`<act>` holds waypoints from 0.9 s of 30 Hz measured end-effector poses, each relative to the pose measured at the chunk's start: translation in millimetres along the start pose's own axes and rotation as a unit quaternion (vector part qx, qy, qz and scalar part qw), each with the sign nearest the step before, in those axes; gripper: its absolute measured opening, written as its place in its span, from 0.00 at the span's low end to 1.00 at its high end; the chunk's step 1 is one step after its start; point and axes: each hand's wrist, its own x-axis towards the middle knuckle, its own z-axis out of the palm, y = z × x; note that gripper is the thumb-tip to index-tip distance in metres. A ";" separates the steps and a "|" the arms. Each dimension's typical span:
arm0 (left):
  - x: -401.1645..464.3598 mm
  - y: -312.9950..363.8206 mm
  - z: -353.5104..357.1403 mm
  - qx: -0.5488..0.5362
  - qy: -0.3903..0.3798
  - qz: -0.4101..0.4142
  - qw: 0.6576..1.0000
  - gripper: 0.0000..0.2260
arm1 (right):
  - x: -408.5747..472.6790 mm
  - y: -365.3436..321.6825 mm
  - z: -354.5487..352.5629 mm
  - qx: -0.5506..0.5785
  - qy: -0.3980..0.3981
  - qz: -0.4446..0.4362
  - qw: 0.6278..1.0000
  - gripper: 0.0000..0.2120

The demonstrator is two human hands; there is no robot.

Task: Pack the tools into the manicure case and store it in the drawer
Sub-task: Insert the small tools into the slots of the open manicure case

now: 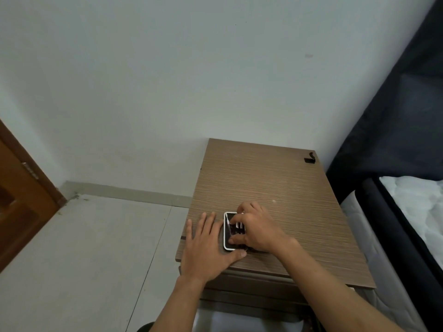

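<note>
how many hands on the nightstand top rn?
2. Left hand lies flat beside the open white-rimmed manicure case, thumb at its near edge. Right hand rests over the case, fingers curled on the tools inside, hiding part of it.

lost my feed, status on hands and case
Left hand flat, steadying open manicure case. Right hand fingers working inside it. Nothing in the way.
</note>
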 end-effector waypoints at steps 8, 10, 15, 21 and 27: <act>0.3 0.1 1.2 -0.003 -0.001 -0.002 1.000 0.50 | -5.6 3.5 3.3 -0.020 0.004 0.005 1.000 0.31; 0.3 0.1 0.9 -0.001 0.002 0.000 1.000 0.50 | -6.7 3.8 2.4 -0.031 0.011 0.006 0.999 0.30; 0.2 0.7 -0.8 0.000 -0.002 0.002 1.000 0.49 | -6.8 2.4 2.3 -0.022 0.009 -0.013 1.000 0.32; 0.0 0.3 0.6 0.001 0.000 -0.001 1.000 0.49 | -1.9 3.9 3.2 -0.025 -0.019 -0.021 0.999 0.28; -0.6 1.2 -2.2 -0.005 0.000 0.002 1.000 0.49 | -4.7 4.7 5.0 0.025 0.007 0.000 1.000 0.31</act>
